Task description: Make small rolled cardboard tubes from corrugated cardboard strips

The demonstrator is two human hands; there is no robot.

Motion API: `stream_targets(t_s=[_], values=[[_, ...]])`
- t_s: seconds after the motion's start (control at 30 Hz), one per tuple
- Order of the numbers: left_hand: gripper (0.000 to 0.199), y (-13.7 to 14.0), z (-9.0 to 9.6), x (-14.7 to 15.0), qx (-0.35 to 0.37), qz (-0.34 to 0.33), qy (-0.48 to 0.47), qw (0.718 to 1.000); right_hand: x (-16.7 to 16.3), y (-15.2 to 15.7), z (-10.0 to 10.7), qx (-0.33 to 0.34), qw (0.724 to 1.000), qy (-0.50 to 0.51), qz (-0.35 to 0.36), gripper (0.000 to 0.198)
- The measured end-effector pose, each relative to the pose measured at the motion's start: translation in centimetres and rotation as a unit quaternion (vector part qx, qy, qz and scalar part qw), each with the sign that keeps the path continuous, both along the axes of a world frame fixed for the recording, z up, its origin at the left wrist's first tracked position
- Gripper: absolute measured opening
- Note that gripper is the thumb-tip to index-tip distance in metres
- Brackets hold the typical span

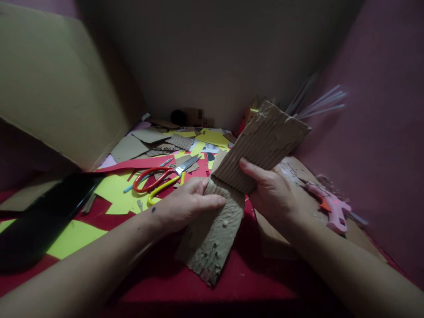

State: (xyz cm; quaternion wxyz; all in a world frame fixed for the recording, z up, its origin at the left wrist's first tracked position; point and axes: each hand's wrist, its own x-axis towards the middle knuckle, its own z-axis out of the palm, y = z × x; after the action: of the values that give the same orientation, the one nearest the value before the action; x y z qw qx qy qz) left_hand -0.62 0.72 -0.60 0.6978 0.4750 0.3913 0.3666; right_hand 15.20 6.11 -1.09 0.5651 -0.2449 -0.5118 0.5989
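Two strips of corrugated cardboard are in my hands above the red tabletop. The lower cardboard strip (215, 229) slants down toward me, its face rough and partly torn. My left hand (185, 205) is closed on it, thumb on top. An upper cardboard strip (268, 137) with bare ridges tilts up to the right. My right hand (271, 190) grips it near its lower edge, thumb on the ridged face. The two pieces touch where they cross; I cannot tell whether they are joined. Fingers under both pieces are hidden.
Red-and-yellow-handled scissors (165, 176) lie left on paper scraps. A pink glue gun (331, 205) rests on cardboard (359, 240) at right. Clear sticks (324, 104) stand behind. A large cardboard panel (66, 84) rises at left, near a black glossy object (43, 225).
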Motion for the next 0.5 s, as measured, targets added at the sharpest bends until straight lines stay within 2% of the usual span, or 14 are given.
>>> stream_targets(t_s=[0.2,0.37,0.5], values=[[0.010,0.1,0.0,-0.7,-0.009,-0.045,-0.001,0.999,0.3,-0.2,0.6,-0.032,0.999,0.001,0.034,0.024],[0.021,0.5,-0.4,0.1,-0.045,0.038,-0.026,0.998,0.0,-1.1,0.8,0.042,0.998,-0.040,0.007,0.025],[0.031,0.9,-0.7,0.3,-0.045,0.046,-0.054,0.996,0.3,-1.7,1.1,0.093,0.988,-0.123,-0.004,0.014]])
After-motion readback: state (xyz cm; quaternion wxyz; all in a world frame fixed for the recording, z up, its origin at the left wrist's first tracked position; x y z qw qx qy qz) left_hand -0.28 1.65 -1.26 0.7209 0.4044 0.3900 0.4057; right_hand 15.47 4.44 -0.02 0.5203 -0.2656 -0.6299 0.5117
